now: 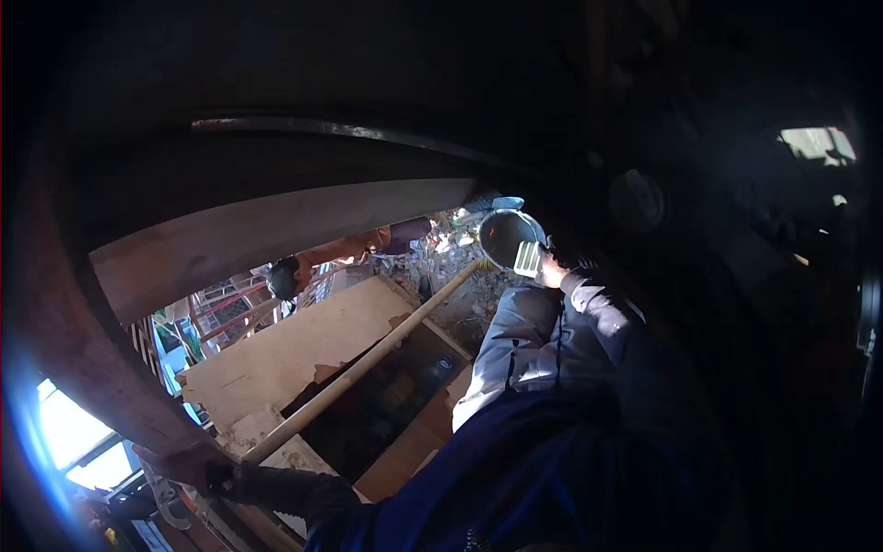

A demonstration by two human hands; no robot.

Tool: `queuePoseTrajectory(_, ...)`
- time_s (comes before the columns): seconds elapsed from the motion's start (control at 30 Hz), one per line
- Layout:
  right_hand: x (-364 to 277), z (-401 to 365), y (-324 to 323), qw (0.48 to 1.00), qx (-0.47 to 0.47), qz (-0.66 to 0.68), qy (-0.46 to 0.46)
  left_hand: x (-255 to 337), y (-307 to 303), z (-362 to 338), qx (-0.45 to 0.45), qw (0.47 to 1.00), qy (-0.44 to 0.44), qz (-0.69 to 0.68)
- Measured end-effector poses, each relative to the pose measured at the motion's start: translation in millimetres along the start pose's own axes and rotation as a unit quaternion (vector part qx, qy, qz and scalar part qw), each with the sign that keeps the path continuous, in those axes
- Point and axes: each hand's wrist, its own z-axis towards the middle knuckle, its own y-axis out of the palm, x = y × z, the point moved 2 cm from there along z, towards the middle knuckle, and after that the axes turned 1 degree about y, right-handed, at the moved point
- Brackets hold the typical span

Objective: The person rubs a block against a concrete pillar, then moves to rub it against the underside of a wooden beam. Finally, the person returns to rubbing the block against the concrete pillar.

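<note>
My right hand (551,270) is closed at the near rim of a dark round bucket (508,235), which is tilted so its inside faces me. A pale slotted piece (527,258) shows at the rim beside the fingers. A broom (386,342) with a long wooden handle slants across the view, its yellow bristles close to the bucket. Low on the left, my left hand (189,463) is in shadow against a brown post, near the handle's lower end. Its grip is too dark to make out, and the handle's end disappears by the wrist.
Broken rubble (441,267) covers the ground around the bucket. Pale boards (294,340) and a dark opening (386,405) lie under the broom handle. Another person (290,276) is beyond the boards. A wide beam (276,230) crosses overhead. Deep shadow fills the right side.
</note>
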Motion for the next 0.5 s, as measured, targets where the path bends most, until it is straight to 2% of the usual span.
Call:
queuePoseTrajectory(0.03, -10, 13, 11, 0.997, 0.007, -0.071, -0.009, -2, 1, -1, 0.004, 1.0, 0.01, 0.013)
queuePoseTrajectory(0.1, -13, 33, 52, 0.993, 0.102, -0.024, -0.054, -4, 6, 0, 0.009, 0.999, 0.03, 0.036)
queuePoseTrajectory(0.13, -16, 43, 58, 0.996, 0.084, 0.029, -0.021, -7, 10, -3, 0.014, 0.998, 0.04, 0.049)
queuePoseTrajectory(0.2, -27, 53, 47, 0.995, 0.089, 0.023, -0.023, -9, 12, -9, 0.018, 0.995, 0.058, 0.079)
queuePoseTrajectory(0.27, -26, 80, 84, 0.974, 0.096, 0.18, 0.102, -11, 16, -15, 0.03, 0.991, 0.074, 0.108)
queuePoseTrajectory(0.33, -18, 107, 133, 0.966, 0.102, 0.211, 0.111, -13, 19, -17, 0.043, 0.986, 0.097, 0.13)
queuePoseTrajectory(0.4, -14, 138, 189, 0.982, 0.098, 0.14, 0.085, -12, 29, -20, 0.05, 0.98, 0.117, 0.152)
queuePoseTrajectory(0.43, -21, 145, 197, 0.991, 0.096, -0.007, 0.091, -11, 32, -21, 0.053, 0.978, 0.122, 0.16)
queuePoseTrajectory(0.47, -28, 153, 205, 0.976, 0.094, -0.169, 0.098, -11, 34, -22, 0.057, 0.975, 0.129, 0.172)
queuePoseTrajectory(0.5, -35, 160, 212, 0.94, 0.093, -0.312, 0.106, -12, 34, -21, 0.059, 0.973, 0.134, 0.181)
